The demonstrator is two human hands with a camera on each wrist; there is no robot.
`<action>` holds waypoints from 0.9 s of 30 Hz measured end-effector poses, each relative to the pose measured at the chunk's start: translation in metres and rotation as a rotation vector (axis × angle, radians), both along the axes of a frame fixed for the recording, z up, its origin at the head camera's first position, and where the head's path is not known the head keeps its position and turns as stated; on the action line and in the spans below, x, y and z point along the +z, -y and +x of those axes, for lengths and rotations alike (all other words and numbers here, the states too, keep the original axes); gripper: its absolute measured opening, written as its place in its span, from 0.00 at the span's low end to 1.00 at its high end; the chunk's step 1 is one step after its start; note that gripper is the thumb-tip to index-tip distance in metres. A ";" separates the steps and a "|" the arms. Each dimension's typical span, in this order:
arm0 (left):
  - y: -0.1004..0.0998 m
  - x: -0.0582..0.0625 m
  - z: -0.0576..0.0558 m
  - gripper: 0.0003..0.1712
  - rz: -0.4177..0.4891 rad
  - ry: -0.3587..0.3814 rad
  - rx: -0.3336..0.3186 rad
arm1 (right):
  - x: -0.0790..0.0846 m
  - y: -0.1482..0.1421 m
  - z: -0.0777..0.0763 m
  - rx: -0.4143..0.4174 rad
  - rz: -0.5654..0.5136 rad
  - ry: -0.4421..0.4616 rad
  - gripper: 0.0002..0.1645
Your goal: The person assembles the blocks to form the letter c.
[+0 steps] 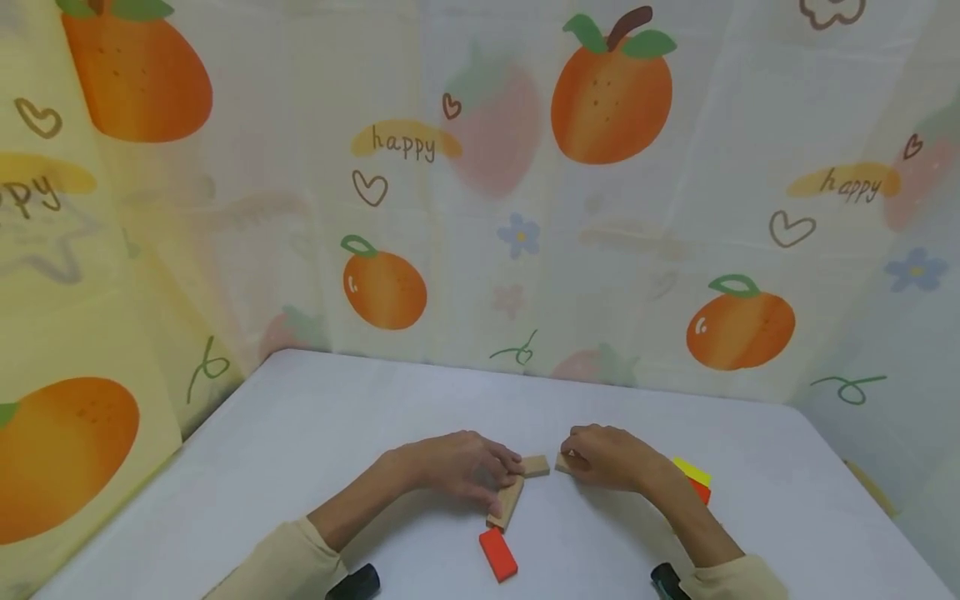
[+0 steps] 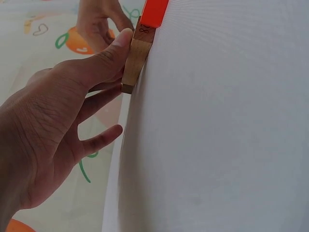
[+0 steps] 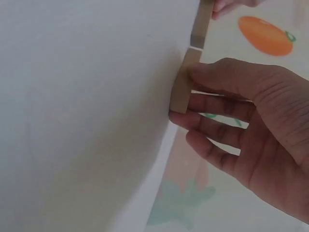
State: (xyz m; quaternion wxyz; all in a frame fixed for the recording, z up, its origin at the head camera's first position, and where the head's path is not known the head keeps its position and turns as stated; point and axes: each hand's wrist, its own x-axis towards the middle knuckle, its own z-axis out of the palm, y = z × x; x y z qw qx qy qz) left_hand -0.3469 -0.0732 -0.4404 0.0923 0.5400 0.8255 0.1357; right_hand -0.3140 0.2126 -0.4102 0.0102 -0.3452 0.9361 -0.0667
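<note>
Two flat wooden blocks meet at an angle near the table's middle: a slanted block point(image 1: 512, 501) and a crosswise block point(image 1: 536, 466) at its far end. My left hand point(image 1: 463, 468) holds the slanted block, thumb by its near end and fingers near the corner where both meet. My right hand point(image 1: 613, 460) pinches a third wooden block point(image 3: 182, 89) between thumb and fingers. A narrow gap parts it from the crosswise block. Close to the slanted block's near end lies a red block point(image 1: 498, 556). Dark markings show on a wooden face in the left wrist view.
Beside the right forearm lie a yellow block point(image 1: 692, 472) and another red block point(image 1: 702, 492), partly hidden by the arm. The white table point(image 1: 360, 392) backs onto a fruit-printed curtain point(image 1: 465, 275). Dark wrist devices show at the bottom edge.
</note>
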 end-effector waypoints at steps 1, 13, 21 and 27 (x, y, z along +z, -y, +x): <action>0.000 0.000 0.000 0.26 0.000 0.002 -0.001 | 0.000 -0.001 0.000 -0.005 -0.006 0.003 0.07; 0.000 0.001 0.002 0.25 -0.006 0.021 0.009 | -0.001 -0.005 -0.002 0.040 -0.031 -0.002 0.10; 0.002 -0.001 0.002 0.26 0.002 0.020 -0.001 | -0.004 0.000 -0.002 0.043 -0.025 -0.024 0.10; 0.002 0.001 0.003 0.25 -0.003 0.005 -0.003 | -0.004 0.000 -0.002 0.040 -0.027 -0.031 0.10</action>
